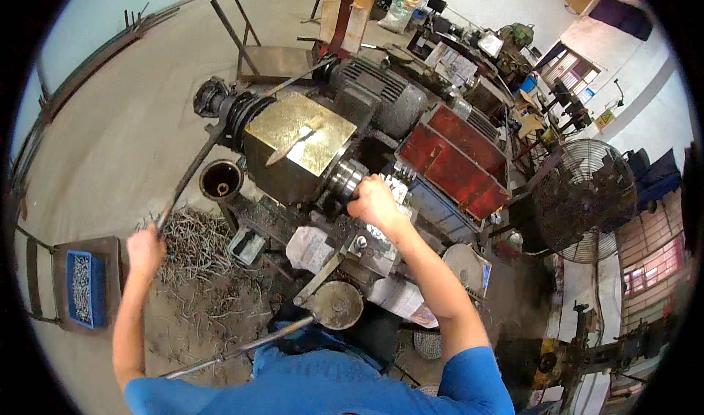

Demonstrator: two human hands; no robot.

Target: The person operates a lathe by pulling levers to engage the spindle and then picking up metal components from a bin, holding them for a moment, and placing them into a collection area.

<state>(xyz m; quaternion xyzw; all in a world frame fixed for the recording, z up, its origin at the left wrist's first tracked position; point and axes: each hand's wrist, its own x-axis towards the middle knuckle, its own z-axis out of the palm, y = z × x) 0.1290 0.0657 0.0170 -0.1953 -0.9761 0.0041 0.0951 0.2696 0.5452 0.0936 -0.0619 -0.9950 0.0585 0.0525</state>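
Note:
My left hand (146, 251) is wrapped around the lower end of a long metal lever (187, 180). The lever runs up to the pulley end (246, 114) of a small lathe. My right hand (375, 201) reaches to the round steel chuck (346, 178) on the lathe's headstock (286, 173). Its fingers are curled closed at the chuck's face, and whatever they pinch is hidden behind the hand. On top of the headstock, a brush-like tool (295, 142) lies on a brass-coloured plate (323, 125). Below my right hand sits the tool slide (372, 252).
Metal shavings (202, 250) cover the floor at left, beside a blue bin (81, 289) of small metal parts. A red metal box (455, 162) stands behind the chuck, with a motor (378, 96) farther back. A large fan (584, 199) is at right. A rod (249, 345) crosses near my body.

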